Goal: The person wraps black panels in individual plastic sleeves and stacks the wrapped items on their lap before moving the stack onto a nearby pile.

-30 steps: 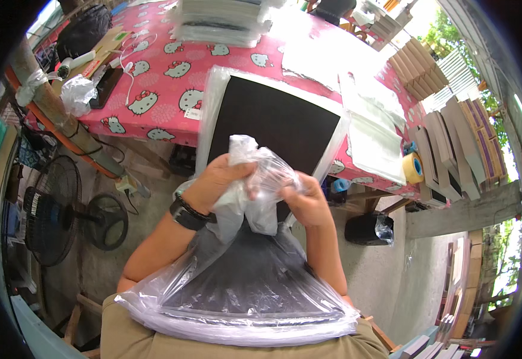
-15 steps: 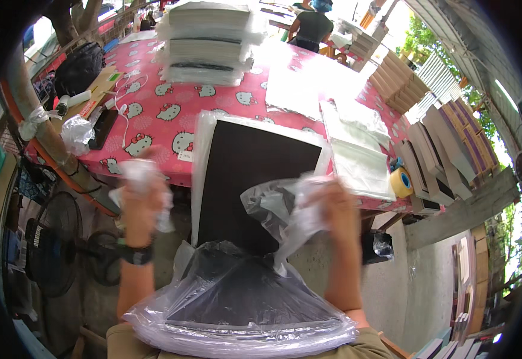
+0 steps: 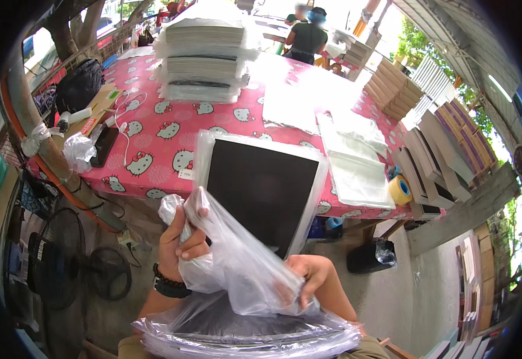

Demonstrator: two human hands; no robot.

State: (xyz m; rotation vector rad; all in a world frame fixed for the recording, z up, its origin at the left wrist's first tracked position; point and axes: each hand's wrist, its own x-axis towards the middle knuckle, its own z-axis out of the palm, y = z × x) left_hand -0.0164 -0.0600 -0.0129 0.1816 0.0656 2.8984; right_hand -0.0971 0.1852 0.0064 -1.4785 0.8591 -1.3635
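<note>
A clear plastic bag (image 3: pixel 246 257) stretches slantwise between my two hands. My left hand (image 3: pixel 183 242), with a dark watch and a beaded bracelet at its wrist, is closed around a bunched part of it. Lower and to the right, my right hand (image 3: pixel 310 276) is closed on the bag's other end, with some of its fingers behind the film. Across my lap lies a plastic-wrapped bundle (image 3: pixel 243 329), dark under its glossy film. Beyond my hands, a flat black panel (image 3: pixel 261 191) in clear plastic leans against the table's near edge, its lower part hidden by the bag.
The table's pink patterned cover (image 3: pixel 171 131) bears a tall stack of wrapped sheets (image 3: pixel 204 60), flat plastic bags (image 3: pixel 356 173) and a tape roll (image 3: pixel 400 189). A fan (image 3: pixel 55 257) stands at left, a black bin (image 3: pixel 368 257) under the table at right. Two people (image 3: pixel 307 36) are far back.
My hands have come closer together and lower, from wide apart with crumpled plastic in each. The plastic now spans between them. The view has shifted slightly, showing more of the far background.
</note>
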